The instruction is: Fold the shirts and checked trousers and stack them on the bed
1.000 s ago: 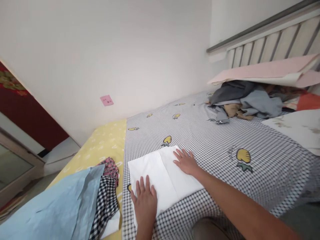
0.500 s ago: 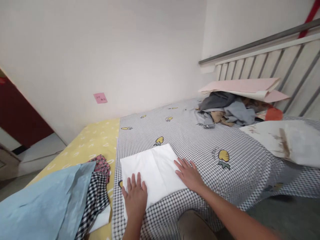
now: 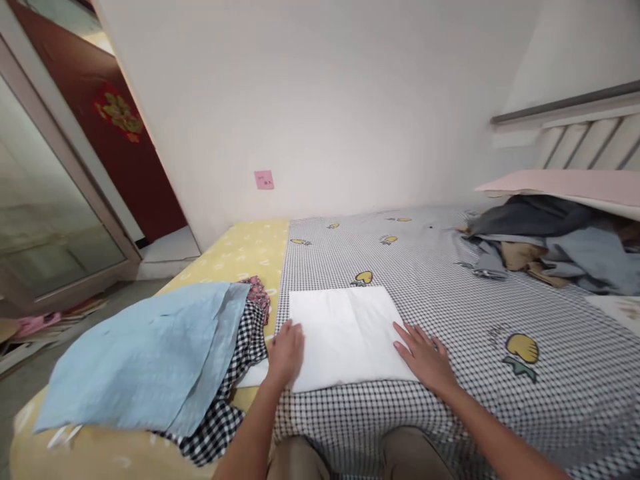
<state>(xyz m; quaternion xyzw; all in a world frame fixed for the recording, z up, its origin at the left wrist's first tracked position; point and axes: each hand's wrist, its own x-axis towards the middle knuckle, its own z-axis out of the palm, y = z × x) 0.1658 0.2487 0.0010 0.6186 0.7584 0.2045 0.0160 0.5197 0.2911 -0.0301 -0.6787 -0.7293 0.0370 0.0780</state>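
A white folded cloth [image 3: 350, 340] lies flat on the checked bedspread in front of me, with a faint crease down its middle. My left hand [image 3: 286, 352] rests along its left edge; the fingers are bent and partly hidden, so a hold on the edge cannot be made out. On the right edge lies my right hand [image 3: 427, 360], palm down and open, its fingertips on the cloth. Left of the cloth is a stack of clothes: a light blue garment [image 3: 150, 360] over a black-and-white checked one [image 3: 250, 340].
The checked bedspread [image 3: 450, 293] meets a yellow sheet [image 3: 250, 250] on the left. A heap of grey and brown clothes [image 3: 550, 240] sits at the right under a pink sheet [image 3: 565, 181]. The wall [image 3: 350, 133] stands behind the bed.
My view has swung left, so things appear further right. My left hand has moved off the cloth's front to its left edge, and its fingers have bent. The right hand stays at the right edge.
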